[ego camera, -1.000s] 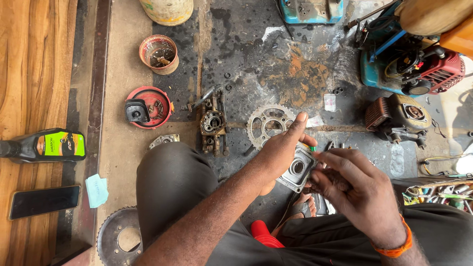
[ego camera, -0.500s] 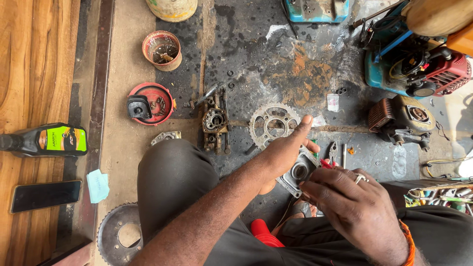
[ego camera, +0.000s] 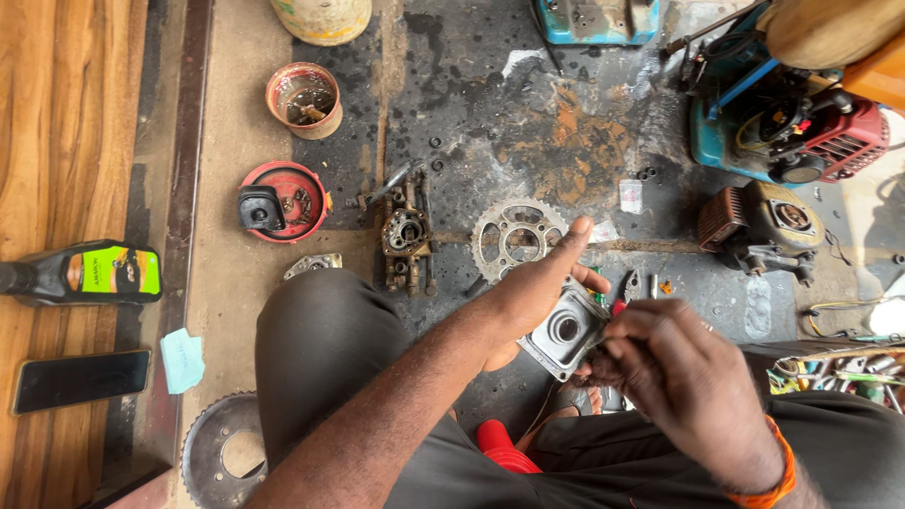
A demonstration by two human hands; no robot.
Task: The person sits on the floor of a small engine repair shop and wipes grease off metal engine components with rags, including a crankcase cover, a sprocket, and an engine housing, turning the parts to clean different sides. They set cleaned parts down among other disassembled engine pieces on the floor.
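My left hand [ego camera: 533, 292] grips a square grey metal cover [ego camera: 564, 330] with a round hole in its middle, thumb stretched upward. My right hand [ego camera: 674, 372] is closed against the cover's right edge, fingers curled around something small that I cannot make out. Both hands hover above my knees. Just beyond the cover lie a toothed sprocket [ego camera: 514, 238] and a greasy carburettor body [ego camera: 406, 236] on the stained floor.
A red dish [ego camera: 283, 201] with small parts and a rusty tin [ego camera: 304, 99] sit at the upper left. An oil bottle [ego camera: 85, 273] and a phone [ego camera: 80, 380] lie on wood at the left. Small engines [ego camera: 773, 221] stand at the right, tools [ego camera: 839, 368] beside my right knee, another sprocket [ego camera: 222, 452] lower left.
My right hand slid down and closed in on the cover's right edge. The left hand keeps its hold; the view shifted slightly.
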